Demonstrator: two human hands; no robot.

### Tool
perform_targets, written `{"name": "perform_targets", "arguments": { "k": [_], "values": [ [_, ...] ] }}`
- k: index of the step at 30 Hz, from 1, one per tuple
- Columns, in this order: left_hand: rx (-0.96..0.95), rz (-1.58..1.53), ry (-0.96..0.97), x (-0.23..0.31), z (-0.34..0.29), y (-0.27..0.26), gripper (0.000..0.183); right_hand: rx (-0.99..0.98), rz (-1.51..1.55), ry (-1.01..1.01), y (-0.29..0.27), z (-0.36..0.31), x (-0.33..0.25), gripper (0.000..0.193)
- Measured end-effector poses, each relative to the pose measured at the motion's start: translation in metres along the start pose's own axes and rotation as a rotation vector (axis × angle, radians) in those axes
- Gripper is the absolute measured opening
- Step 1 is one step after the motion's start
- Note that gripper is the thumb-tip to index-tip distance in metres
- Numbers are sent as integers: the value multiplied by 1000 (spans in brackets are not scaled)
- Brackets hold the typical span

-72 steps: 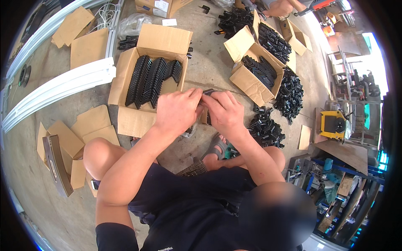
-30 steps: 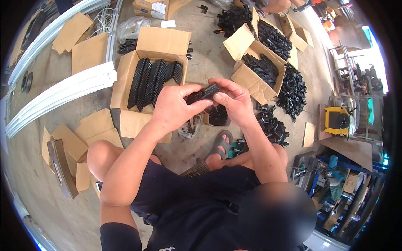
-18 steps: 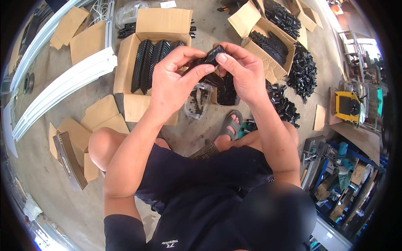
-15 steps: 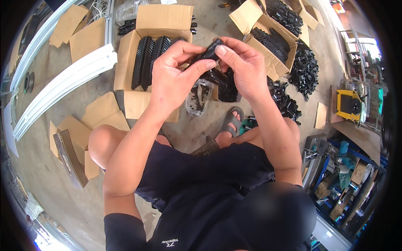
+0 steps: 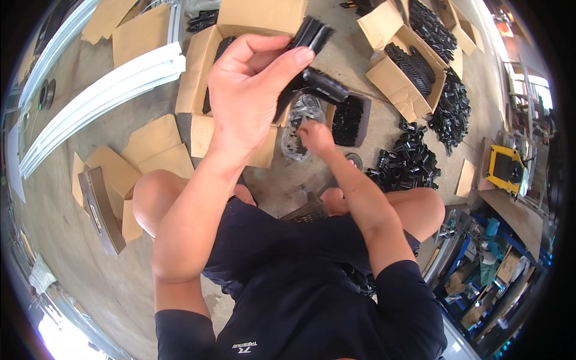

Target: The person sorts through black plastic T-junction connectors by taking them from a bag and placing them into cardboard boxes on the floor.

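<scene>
My left hand (image 5: 243, 90) is raised, with thumb and fingers closed around a black branched tube fitting (image 5: 327, 87). The fitting has a ridged upper end and a round tube sticking out to the right. Lower down, my right hand (image 5: 318, 139) is at a clear plastic bag (image 5: 295, 147) holding small dark pieces. Its fingers are curled together at the bag's opening, and what they pinch is too small to make out. Right beside the bag stands a small open box (image 5: 349, 123) of small black pieces.
An open cardboard box (image 5: 195, 78) stands behind my left hand. Another box (image 5: 414, 75) holds rows of black parts. Loose black fittings (image 5: 411, 159) lie in piles on the right. White rails (image 5: 108, 102) and flattened cardboard (image 5: 153, 144) are to the left.
My right hand has let go of the black fitting and moved down to the plastic bag. My left hand keeps the fitting, now turned so its branch points right.
</scene>
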State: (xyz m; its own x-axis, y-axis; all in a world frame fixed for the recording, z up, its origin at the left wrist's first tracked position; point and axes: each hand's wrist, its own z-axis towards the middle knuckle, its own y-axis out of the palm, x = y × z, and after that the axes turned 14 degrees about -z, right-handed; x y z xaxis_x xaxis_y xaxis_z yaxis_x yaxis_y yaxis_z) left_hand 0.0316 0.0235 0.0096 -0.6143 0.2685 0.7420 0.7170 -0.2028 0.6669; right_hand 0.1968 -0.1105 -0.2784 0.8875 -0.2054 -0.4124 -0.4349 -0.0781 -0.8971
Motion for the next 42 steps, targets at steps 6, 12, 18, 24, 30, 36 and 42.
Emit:
{"name": "perform_targets", "arguments": {
  "k": [6, 12, 18, 24, 30, 36, 42],
  "values": [
    [50, -87, 57, 19, 5, -3, 25, -94, -181, -14, 77, -22, -18, 12],
    [136, -112, 62, 30, 11, -13, 24, -170, -450, -42, 96, -22, -29, 16],
    [118, -147, 45, 25, 16, -17, 17, -239, -428, -23, 54, -23, -31, 15],
    [132, -205, -49, 18, 15, -13, 17, -69, -214, 49, -103, 35, -35, 16],
    [34, -246, -43, 1, 10, 1, 11, 115, 682, 175, -275, 38, -86, 16],
    [-10, -162, -5, -19, 8, 6, 16, 195, 1117, 9, -284, 27, -106, 17],
    [-22, -57, 61, -39, 5, 10, 17, 208, 1205, 67, -275, 26, -107, 16]
  ]
}}
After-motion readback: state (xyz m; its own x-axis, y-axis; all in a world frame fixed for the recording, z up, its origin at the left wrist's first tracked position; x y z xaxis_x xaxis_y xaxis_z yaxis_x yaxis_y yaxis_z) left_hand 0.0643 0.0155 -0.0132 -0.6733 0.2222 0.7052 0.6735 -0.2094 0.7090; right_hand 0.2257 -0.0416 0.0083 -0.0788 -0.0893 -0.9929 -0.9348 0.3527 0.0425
